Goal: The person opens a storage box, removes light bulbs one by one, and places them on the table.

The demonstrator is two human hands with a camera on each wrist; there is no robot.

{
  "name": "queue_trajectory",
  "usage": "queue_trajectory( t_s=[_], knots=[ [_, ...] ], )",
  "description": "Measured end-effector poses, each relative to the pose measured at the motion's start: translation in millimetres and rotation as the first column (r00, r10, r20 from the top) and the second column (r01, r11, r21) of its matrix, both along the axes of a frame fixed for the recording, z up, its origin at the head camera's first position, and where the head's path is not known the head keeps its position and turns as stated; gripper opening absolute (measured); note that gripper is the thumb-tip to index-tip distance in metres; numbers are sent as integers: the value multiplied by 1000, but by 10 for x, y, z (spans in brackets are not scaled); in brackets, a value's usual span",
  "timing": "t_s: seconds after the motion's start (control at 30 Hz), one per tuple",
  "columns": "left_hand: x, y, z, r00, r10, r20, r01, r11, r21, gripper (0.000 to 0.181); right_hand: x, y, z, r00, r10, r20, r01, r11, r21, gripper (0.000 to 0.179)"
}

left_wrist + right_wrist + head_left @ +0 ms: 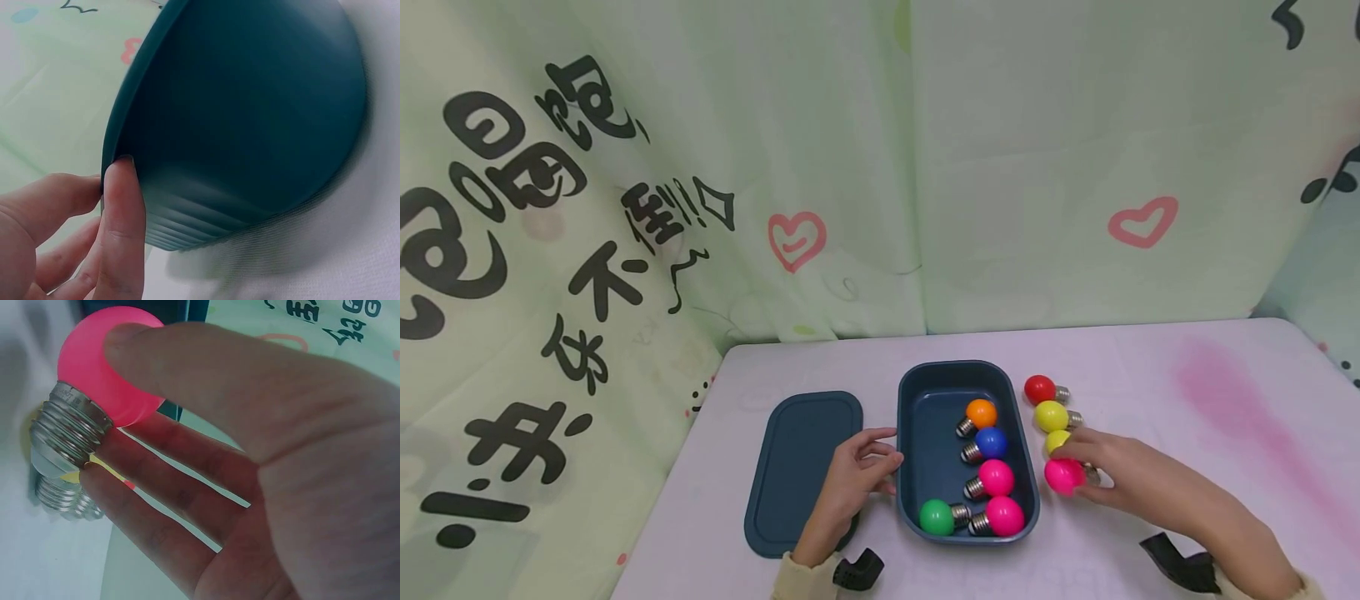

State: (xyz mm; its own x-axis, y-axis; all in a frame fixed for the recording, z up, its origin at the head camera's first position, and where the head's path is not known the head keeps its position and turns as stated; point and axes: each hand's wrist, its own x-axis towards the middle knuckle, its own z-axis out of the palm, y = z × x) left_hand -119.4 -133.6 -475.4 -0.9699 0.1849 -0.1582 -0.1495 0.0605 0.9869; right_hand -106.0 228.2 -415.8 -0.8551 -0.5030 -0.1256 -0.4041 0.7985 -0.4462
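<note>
My right hand (1116, 471) pinches a pink light bulb (1063, 476) just right of the dark blue box (967, 367). Close up in the right wrist view, the thumb presses the pink globe and fingers lie behind it, with the metal screw base sticking out. My left hand (859, 468) is at the box's left side, thumb and a finger pinching its rim in the left wrist view. Inside the box lie an orange bulb (981, 412), a blue bulb (992, 442), a green bulb (937, 517) and two pink bulbs (997, 478).
Right of the box, a red bulb (1040, 389) and a yellow bulb (1051, 416) lie in a column, with another yellow bulb (1056, 442) partly hidden by my right hand. A dark blue lid (801, 467) lies flat on the left. A printed curtain (1000, 167) hangs behind the table.
</note>
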Motion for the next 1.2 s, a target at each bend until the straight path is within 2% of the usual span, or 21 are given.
queue_trajectory(
  t_s=[0.3,0.8,1.2],
  knots=[
    [9,0,7,1000,3,5,-3,1000,-1,47,11,35,-107,999,32,-10,-32,999,-34,42],
    [17,5,29,1000,-5,-3,5,1000,-3,48,14,18,-163,998,-54,27,54,998,-10,42],
    [16,3,35,1000,-4,-1,4,1000,3,48,4,11,-163,998,-62,18,62,998,20,45]
  ],
)
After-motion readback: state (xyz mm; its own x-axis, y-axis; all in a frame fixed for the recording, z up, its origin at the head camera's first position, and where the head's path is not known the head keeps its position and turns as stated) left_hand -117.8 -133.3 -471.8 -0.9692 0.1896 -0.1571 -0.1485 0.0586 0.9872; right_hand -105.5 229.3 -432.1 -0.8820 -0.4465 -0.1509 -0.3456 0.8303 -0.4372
